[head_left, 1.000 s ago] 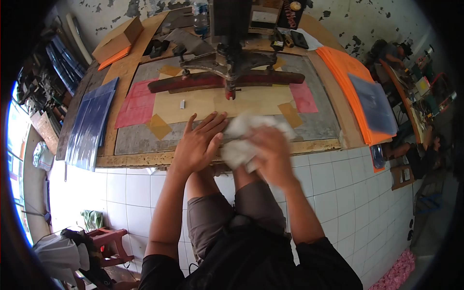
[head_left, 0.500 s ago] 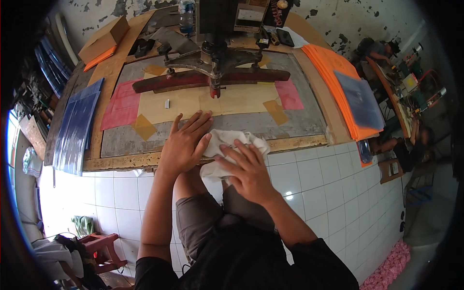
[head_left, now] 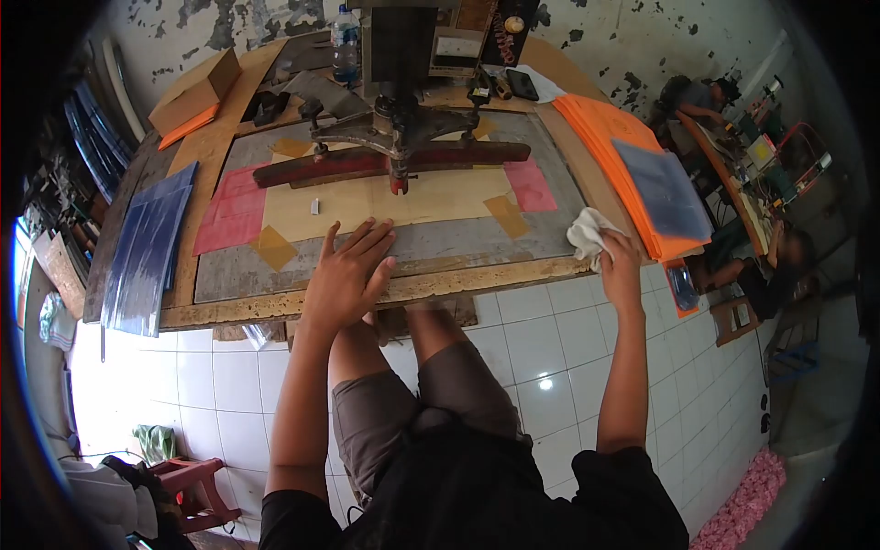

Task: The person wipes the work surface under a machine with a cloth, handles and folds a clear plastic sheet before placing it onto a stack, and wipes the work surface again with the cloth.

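Note:
My left hand [head_left: 350,275] lies with fingers spread over the front of the grey work plate [head_left: 440,249], its fingertips at the lower edge of a cream sheet [head_left: 339,211]. Bunched in my right hand [head_left: 621,268] is a white cloth [head_left: 587,229], at the right front corner of the table. Above the cream sheet stands a press head with a red and dark metal bar [head_left: 477,158]. Pink sheets [head_left: 229,206] and tan tape pieces [head_left: 273,247] flank the cream sheet. A small pale piece [head_left: 315,207] rests on it.
Stacked orange sheets [head_left: 600,137] with clear plastic sleeves [head_left: 662,188] lie at the right. Blue-tinted plastic sleeves [head_left: 147,247] hang over the left edge. A cardboard box [head_left: 192,90], water bottle [head_left: 345,46] and phone [head_left: 522,84] sit farther back. Other people [head_left: 710,99] sit at the right.
My right hand has carried the white cloth from beside my left hand to the table's right front corner. My left hand stays in nearly the same spot. The view has shifted slightly.

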`<state>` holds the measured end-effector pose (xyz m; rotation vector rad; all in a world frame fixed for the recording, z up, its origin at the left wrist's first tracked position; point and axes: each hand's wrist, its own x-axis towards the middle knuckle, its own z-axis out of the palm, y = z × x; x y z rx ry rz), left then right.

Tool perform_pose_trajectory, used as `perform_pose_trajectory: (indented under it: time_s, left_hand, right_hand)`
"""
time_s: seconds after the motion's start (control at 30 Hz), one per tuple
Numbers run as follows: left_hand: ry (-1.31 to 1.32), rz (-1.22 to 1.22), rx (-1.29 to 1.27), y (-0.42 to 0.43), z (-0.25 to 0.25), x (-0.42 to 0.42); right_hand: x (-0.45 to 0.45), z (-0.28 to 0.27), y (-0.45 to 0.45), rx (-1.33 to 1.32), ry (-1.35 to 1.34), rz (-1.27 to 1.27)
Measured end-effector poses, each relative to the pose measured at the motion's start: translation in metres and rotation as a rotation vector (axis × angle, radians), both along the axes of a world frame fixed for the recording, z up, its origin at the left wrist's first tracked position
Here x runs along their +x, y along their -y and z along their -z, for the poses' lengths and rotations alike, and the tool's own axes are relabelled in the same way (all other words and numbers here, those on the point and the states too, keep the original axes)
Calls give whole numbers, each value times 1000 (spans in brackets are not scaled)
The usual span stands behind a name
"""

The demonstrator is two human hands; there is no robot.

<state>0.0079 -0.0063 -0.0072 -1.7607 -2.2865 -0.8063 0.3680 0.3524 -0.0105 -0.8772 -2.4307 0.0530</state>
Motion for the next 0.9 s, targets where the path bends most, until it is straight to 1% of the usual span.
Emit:
perform_pose_trajectory:
  time_s: [0.07,0.17,0.27,0.3,0.37,0.4,0.5,0.6,0.7,0.73,0.83,0.9]
  left_hand:
    - [-6,-8,6,1,0,1]
    - [-24,-16,22,1,1,1]
    - [-30,-22,21,2,1,3]
    - [-30,-25,18,2,1,3]
    - [-33,-21,22,3,1,3]
    - [-33,-22,25,4,1,3]
    - [-32,-33,28,5,1,4]
    - [-17,-38,30,4,1,4]
    - [-14,-37,24,5,2,3]
    - [-16,-36,21,7,1,4]
    - [-33,-28,24,11,0,9]
    - [-56,-23,37,17,-3,17]
  right_hand:
    - [-1,-10,-17,-84,-79,72]
    - [-10,-27,-38,67,-458,94]
    - [-27,-57,-16,383,-525,80]
    - [-24,-48,-24,271,-349,104]
    - [-23,-1,-58,49,2,138]
    - [-26,29,-71,91,-36,147]
    - [-27,28,-61,67,-52,173]
    - [-25,29,-63,51,-66,140]
    - [-25,29,-55,57,-134,160]
    - [-27,22,-43,95,-172,158]
    - [-25,18,-7,218,-323,21]
    - [-17,29,33,128,-347,-305]
